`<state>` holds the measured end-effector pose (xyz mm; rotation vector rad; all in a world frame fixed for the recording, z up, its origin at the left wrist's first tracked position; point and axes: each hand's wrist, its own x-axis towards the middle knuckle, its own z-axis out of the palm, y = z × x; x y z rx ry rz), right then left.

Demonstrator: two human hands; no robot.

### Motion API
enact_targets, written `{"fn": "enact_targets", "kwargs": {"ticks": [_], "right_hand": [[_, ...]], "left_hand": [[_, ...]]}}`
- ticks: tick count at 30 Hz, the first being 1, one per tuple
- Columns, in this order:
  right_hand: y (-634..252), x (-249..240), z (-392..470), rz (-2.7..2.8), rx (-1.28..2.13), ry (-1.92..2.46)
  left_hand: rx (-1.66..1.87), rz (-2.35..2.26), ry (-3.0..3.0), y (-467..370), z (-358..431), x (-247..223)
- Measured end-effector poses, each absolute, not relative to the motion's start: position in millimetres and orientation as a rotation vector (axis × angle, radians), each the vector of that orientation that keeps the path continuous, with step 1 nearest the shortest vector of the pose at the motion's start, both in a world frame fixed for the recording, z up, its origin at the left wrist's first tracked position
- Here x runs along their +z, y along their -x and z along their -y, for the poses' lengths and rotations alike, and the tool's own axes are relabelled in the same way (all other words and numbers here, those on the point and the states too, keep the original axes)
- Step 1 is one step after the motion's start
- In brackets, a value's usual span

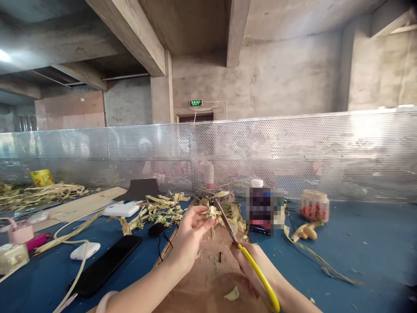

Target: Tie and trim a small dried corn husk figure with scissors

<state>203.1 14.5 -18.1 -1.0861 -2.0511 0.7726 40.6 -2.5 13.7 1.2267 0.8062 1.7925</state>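
Yellow-handled scissors are in my right hand, their metal blades pointing up and left. My left hand pinches a small pale piece of dried leaf between thumb and fingers, close to the scissor tips. Whether the blades touch the piece, I cannot tell. Under both hands lies a brown board scattered with leaf scraps, and a loose scrap rests near its front. Behind the hands a heap of dried leaves and fibres covers the board's far end.
Left of the board are a black phone with a cable, a white case, a white box and dried leaf pieces. To the right stand a blurred dark box and a jar. A perforated metal screen runs behind.
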Motion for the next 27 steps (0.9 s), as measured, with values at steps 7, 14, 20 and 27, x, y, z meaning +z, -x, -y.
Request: {"fn": "enact_targets", "kwargs": {"ticks": [7,14,20,27], "right_hand": [[-203.4,-16.4,-12.0,2.038,0.780,1.081],[-202.5,-16.2,-12.2,2.050,0.760,1.097],[-203.7,-19.1,-15.9,2.097,0.730,1.087],[-203.7,-16.8,-12.1,2.060,0.729,1.076]], "left_hand": [[1.785,-0.749,-1.189,-41.3,3.0,14.2],[1.780,-0.779,-1.241,-38.8,3.0,15.6],[1.799,-0.820,-1.287,-36.9,1.3,15.8],[1.816,-0.788,-1.261,-36.6,0.5,17.6]]}}
